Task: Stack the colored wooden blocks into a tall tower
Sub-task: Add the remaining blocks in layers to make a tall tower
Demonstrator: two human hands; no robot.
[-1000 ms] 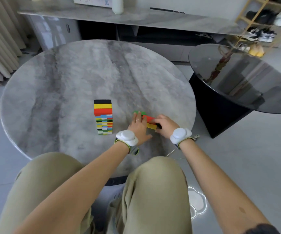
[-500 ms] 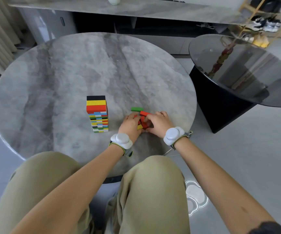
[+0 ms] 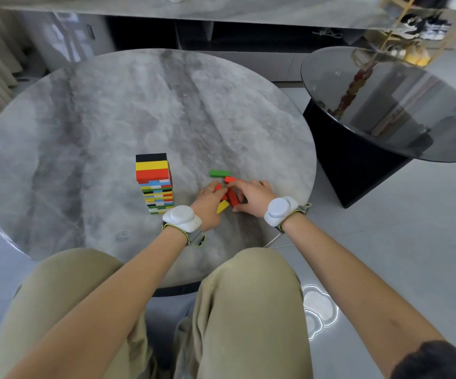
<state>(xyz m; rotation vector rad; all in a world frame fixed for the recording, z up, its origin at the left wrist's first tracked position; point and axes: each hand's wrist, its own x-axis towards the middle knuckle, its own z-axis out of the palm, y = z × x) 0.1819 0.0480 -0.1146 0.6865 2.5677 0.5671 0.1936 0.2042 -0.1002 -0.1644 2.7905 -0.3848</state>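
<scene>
A tower of colored wooden blocks (image 3: 155, 184) stands on the round marble table (image 3: 111, 119), topped by black, yellow and red blocks. Just right of it lies a small cluster of loose blocks. My left hand (image 3: 209, 202) and my right hand (image 3: 251, 196) meet over this cluster. Both hands' fingers curl around a red block (image 3: 232, 197) between them. A yellow block (image 3: 222, 207) pokes out under my left hand. A green block (image 3: 219, 173) lies free just beyond the fingers, with another red block (image 3: 231, 179) beside it.
A dark glass side table (image 3: 399, 105) stands close on the right, past the marble table's edge. A long stone shelf (image 3: 221, 9) runs along the back. My knees sit under the table's near edge. Bare marble stretches left of and behind the tower.
My hands have closed in together over the loose blocks, and the red block now stands turned lengthwise between them. The green block has come out from under my left hand.
</scene>
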